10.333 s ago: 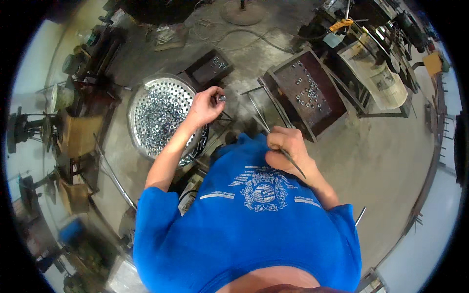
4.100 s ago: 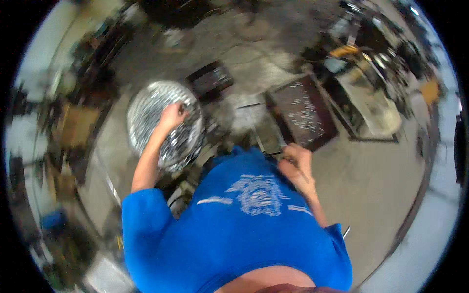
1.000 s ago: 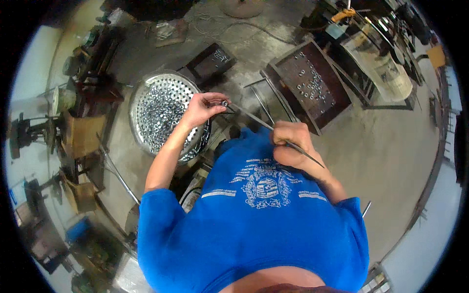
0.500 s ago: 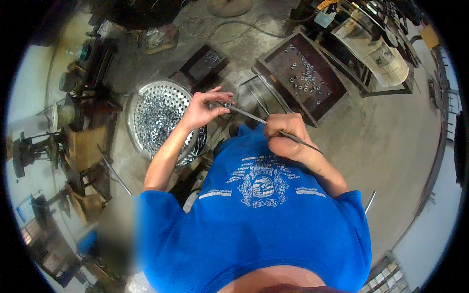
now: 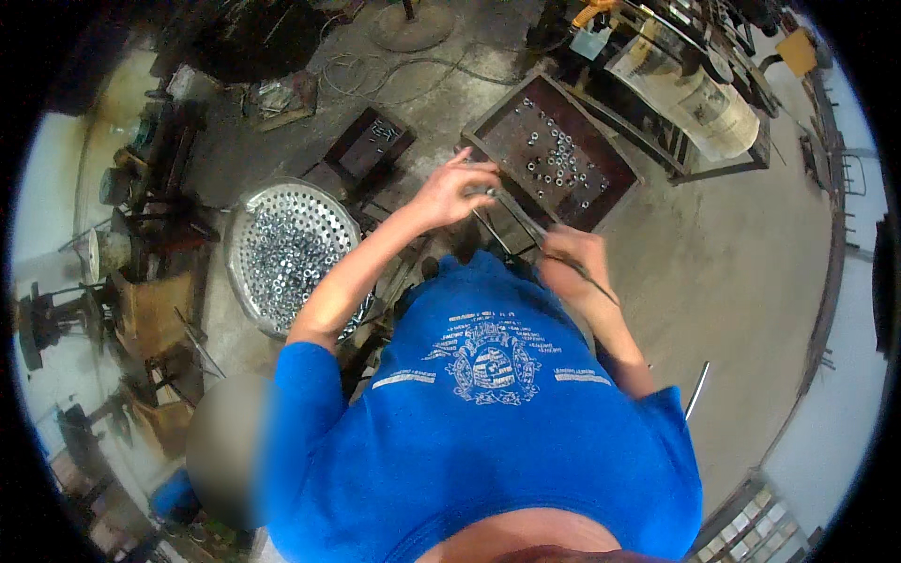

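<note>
My left hand (image 5: pixel 452 194) pinches a small metal nut (image 5: pixel 490 191) between thumb and fingers, its other fingers lifted. The nut sits at the tip of a thin dark file-like rod (image 5: pixel 522 220); motion blur hides whether the rod passes through it. Around the rod's near part my right hand (image 5: pixel 574 266) is closed in a fist, and the tail end sticks out toward my right forearm. To the left stands a round perforated metal basin (image 5: pixel 293 199) with a heap of nuts (image 5: pixel 282 266). Beyond my hands lies a brown rectangular tray (image 5: pixel 508 141) with scattered nuts (image 5: pixel 560 159).
A small dark box (image 5: pixel 351 156) holding a few metal pieces stands between basin and tray. A hose (image 5: pixel 371 89) coils on the floor near a round base (image 5: pixel 413 28). Machines line the left; a bench with a curved pale sheet (image 5: pixel 694 98) is at far right.
Both hands and the rod have moved right in the picture, the left hand now in front of the brown tray's near corner. The view has shifted slightly. Both grips stay closed.
</note>
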`<move>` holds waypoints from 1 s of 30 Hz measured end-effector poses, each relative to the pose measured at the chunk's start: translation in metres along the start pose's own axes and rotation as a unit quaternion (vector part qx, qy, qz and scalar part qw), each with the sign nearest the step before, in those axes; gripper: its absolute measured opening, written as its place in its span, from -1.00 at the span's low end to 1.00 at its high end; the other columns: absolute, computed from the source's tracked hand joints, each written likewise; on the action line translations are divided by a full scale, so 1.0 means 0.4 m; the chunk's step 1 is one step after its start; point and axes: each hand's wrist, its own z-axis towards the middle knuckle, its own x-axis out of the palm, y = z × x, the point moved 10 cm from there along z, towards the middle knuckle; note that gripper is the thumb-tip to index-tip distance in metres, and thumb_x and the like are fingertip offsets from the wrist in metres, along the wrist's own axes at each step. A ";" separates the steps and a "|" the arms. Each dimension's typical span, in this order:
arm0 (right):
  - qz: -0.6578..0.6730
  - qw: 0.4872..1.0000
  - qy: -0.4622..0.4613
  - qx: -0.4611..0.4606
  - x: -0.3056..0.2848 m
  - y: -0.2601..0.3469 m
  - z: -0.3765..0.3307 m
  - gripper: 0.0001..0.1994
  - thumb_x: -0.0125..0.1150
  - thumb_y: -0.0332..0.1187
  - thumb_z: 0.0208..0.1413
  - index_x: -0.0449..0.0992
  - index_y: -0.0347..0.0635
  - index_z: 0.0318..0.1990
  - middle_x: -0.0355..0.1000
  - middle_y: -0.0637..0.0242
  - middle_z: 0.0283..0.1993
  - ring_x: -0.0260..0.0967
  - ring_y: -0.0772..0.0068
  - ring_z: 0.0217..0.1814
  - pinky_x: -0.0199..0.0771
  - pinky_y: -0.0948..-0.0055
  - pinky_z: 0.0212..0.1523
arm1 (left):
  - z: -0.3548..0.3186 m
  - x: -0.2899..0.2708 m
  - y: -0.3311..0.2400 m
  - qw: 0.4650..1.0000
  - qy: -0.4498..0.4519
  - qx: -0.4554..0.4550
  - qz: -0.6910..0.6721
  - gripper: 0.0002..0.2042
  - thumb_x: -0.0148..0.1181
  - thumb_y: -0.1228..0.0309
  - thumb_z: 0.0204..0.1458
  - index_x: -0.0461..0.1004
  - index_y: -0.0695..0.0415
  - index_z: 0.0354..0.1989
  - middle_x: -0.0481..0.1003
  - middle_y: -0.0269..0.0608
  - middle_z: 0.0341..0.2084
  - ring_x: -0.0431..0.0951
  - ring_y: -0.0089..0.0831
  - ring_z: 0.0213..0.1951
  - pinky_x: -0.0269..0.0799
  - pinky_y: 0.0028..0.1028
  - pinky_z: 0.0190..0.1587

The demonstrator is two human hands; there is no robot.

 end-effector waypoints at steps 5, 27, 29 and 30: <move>-0.084 0.982 -0.165 0.048 -0.131 -0.067 -0.085 -0.88 0.08 -0.48 -0.30 0.25 -0.28 -0.65 0.16 0.25 -0.66 0.10 0.43 -0.60 0.07 0.49 -0.56 | 0.170 0.122 0.043 0.999 0.021 -0.039 0.031 -0.48 0.26 0.19 -0.07 0.36 -0.01 0.11 0.41 -0.15 0.07 0.37 -0.16 0.12 0.24 -0.18 0.18; -0.030 0.999 0.031 0.016 0.122 0.008 0.039 -0.78 0.11 -0.34 -0.29 0.26 -0.32 -0.65 0.16 0.16 -0.64 0.13 0.27 -0.61 0.06 0.32 -0.57 | -0.745 -0.263 0.529 0.768 0.078 -0.517 0.369 -0.82 0.17 0.37 -0.17 0.59 0.16 -0.40 0.58 -0.02 -0.35 0.61 -0.13 -0.27 0.52 -0.19 -0.24; -0.025 0.999 0.039 0.012 0.133 0.007 0.034 -0.79 0.12 -0.35 -0.30 0.26 -0.32 -0.65 0.16 0.14 -0.64 0.13 0.22 -0.60 0.07 0.29 -0.55 | -0.745 -0.291 0.520 0.781 0.031 -0.532 0.326 -0.77 0.20 0.25 -0.10 0.58 0.16 -0.39 0.57 0.00 -0.35 0.59 -0.11 -0.25 0.50 -0.17 -0.22; -0.028 0.999 0.043 0.008 0.136 0.006 0.031 -0.79 0.12 -0.36 -0.30 0.26 -0.31 -0.64 0.16 0.13 -0.63 0.13 0.20 -0.59 0.07 0.28 -0.55 | -0.754 -0.300 0.515 0.784 0.003 -0.541 0.303 -0.74 0.21 0.20 -0.08 0.58 0.16 -0.39 0.57 0.00 -0.36 0.59 -0.10 -0.24 0.50 -0.17 -0.21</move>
